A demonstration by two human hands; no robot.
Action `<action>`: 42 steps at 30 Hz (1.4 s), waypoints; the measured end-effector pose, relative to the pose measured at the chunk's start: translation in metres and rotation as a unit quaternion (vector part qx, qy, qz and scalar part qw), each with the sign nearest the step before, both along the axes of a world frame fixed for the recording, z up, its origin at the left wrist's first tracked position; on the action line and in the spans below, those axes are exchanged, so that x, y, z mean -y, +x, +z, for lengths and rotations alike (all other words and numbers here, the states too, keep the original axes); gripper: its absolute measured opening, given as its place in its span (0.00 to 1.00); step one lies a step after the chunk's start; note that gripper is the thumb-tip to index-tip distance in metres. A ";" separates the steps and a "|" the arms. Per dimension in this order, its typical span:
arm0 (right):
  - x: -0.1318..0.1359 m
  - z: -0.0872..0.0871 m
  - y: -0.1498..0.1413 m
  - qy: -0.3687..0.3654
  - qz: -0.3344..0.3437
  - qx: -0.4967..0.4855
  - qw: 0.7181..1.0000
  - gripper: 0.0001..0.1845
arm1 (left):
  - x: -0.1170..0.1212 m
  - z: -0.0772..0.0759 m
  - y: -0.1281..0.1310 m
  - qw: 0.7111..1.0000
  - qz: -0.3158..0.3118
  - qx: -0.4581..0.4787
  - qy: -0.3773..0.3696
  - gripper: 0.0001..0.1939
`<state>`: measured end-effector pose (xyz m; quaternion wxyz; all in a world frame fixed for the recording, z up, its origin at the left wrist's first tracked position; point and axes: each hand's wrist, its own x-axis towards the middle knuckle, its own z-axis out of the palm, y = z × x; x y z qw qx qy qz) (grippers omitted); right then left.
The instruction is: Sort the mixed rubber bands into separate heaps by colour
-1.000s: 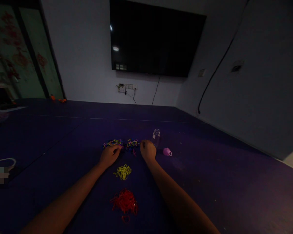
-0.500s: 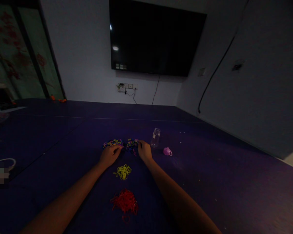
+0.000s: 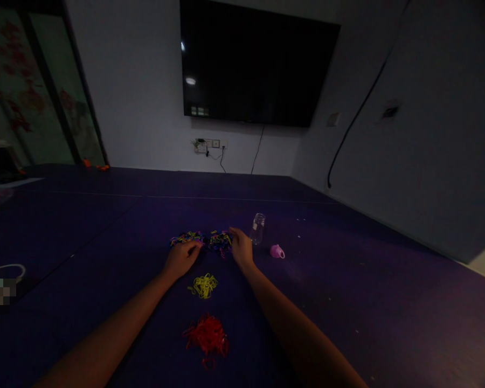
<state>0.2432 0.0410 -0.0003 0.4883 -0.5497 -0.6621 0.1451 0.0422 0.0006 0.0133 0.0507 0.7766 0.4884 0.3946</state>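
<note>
Two loose heaps of small multicoloured rubber bands, the left heap point(image 3: 187, 236) and the right heap point(image 3: 219, 242), lie almost touching on the dark blue-purple floor. My left hand point(image 3: 181, 257) rests at the near edge of the left heap, thumb and forefinger closed together; whatever they pinch is too small to make out. Beside the right heap is my right hand point(image 3: 242, 249), its fingers stretched toward the bands and nothing visible in them. Between my forearms lie a small pile of yellow rubber bands point(image 3: 203, 285) and, closer to me, a larger pile of red rubber bands point(image 3: 207, 335).
A clear bottle point(image 3: 258, 229) without a lid stands just right of my right hand. Near it lies a pink cap point(image 3: 277, 251) with a loop. A large television point(image 3: 258, 64) hangs on the far wall above sockets point(image 3: 210, 144). A black cable point(image 3: 355, 116) runs down the right wall.
My right hand has shifted slightly right, away from the right heap, and its fingers have straightened. My left hand stays in place.
</note>
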 end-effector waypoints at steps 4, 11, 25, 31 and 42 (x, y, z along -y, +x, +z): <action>0.004 0.006 0.001 -0.044 -0.049 0.139 0.988 0.25 | -0.002 -0.003 0.000 1.000 -0.002 0.008 0.007 0.14; 0.006 0.015 0.003 -0.057 -0.038 0.287 0.955 0.19 | -0.002 -0.003 0.000 1.000 0.001 0.002 0.010 0.13; 0.002 0.014 0.003 -0.051 -0.025 0.329 0.943 0.19 | -0.001 -0.001 0.000 1.000 0.000 0.003 -0.009 0.14; 0.004 0.015 0.000 -0.076 -0.053 0.348 0.933 0.17 | -0.001 -0.001 0.000 1.000 0.005 0.001 -0.008 0.14; 0.000 0.013 0.002 -0.054 -0.023 0.319 0.946 0.18 | -0.002 -0.003 0.000 1.000 0.007 -0.005 -0.014 0.15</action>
